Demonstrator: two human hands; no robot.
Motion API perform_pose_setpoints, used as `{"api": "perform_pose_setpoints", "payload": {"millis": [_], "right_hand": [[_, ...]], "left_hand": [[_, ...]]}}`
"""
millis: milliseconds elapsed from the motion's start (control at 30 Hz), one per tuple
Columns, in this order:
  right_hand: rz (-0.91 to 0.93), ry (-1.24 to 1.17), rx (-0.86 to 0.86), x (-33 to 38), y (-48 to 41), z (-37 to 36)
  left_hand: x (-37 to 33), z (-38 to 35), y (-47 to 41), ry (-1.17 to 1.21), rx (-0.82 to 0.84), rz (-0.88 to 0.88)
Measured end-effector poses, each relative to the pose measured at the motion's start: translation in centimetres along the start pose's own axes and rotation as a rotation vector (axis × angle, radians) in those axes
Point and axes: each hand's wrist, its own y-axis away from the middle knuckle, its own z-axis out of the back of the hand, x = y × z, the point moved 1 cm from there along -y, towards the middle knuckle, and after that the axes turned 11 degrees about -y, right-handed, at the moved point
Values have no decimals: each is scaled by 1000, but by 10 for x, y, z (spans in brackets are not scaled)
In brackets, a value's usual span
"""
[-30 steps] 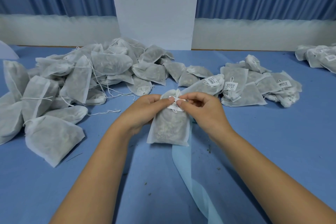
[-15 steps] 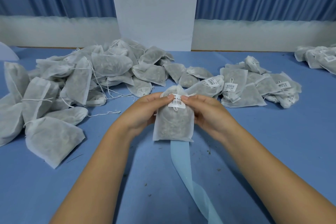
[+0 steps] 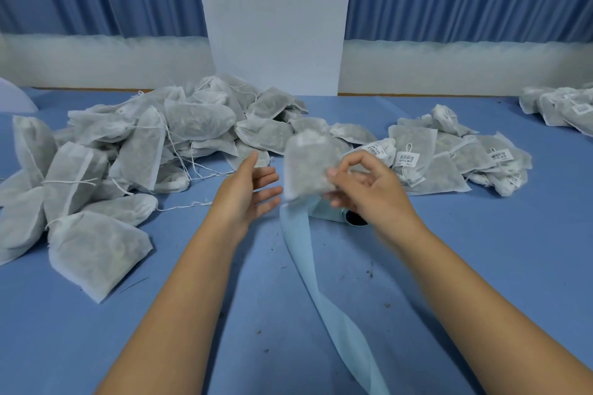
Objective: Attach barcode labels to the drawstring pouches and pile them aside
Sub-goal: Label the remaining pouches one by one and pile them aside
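- head view: the right hand [image 3: 369, 192] pinches one pouch [image 3: 306, 167] by its lower right edge, held up off the table [image 3: 481, 266] at 12 o'clock from the wrists.
- the pouch is blurred, so i cannot tell whether its label is on.
- the left hand [image 3: 252, 191] is clear of the pouch, just beside it at 9 o'clock, fingers straight and spread, holding nothing.
- done so far: a labelled pile [image 3: 449, 170] at 2 o'clock, with barcode labels [image 3: 407, 159] showing on several pouches. a far pile [image 3: 564, 106] at the table's edge, also near 2 o'clock, shows a label too.
- left to do: the heap [image 3: 144, 144] at 10 o'clock, far bigger than the labelled pile, with loose strings and no label that i can see.
- a pale strip [image 3: 321, 282] trails from under the pouch toward 5 o'clock, and a roll [image 3: 353, 218] lies under the right hand.
- judgement: well under half is done, and this pouch looks bound for the labelled pile.
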Motion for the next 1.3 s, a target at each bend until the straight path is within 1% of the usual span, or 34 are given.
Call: {"api": "perform_pose_setpoints", "payload": {"millis": [67,100,167,200,267,300,367,433,500,600,700,867,967,1067,1133,1200,1300], "right_hand": [[69,-157,-118,1,-5,5],[70,-220,-129,1,-7,7],[17,-297,-90,-1,-9,9],[-4,-280,-80,-2,-9,8],[-13,-166,-89,-6,-8,7],[-12,-116,-90,-8,-7,6],[-18,-39,-71,-12,-7,3],[-30,11,-57,-13,-6,2],[-34,41,-39,-14,-5,1],[-45,105,5,-15,-3,0],[-68,142,34,-16,-2,-1],[-105,218,84,-19,-2,-1],[-118,251,88,-22,-3,-1],[-131,266,100,-23,-2,-1],[-132,270,104,-23,-2,0],[-131,270,98,-22,-2,0],[-128,266,89,-21,-2,1]], "left_hand": [[1,5,-5,-28,-96,5],[1,8,-7,-67,-135,-5],[4,10,-13,-146,-179,-28],[6,10,-16,-187,-185,-36],[12,11,-22,-309,-207,-88],[15,12,-25,-430,-235,-144],[22,16,-30,-773,-301,-261],[27,20,-35,-1098,-339,-313],[31,21,-39,-1272,-333,-285],[34,18,-41,-1445,-284,-218],[35,12,-44,-1617,-276,-199],[31,12,-50,-1687,-224,-200],[31,14,-52,-1673,-195,-244],[29,15,-52,-1668,-207,-300],[28,15,-51,-1649,-232,-328],[26,18,-49,-1582,-278,-358],[16,25,-42,-1373,-416,-463]]}}
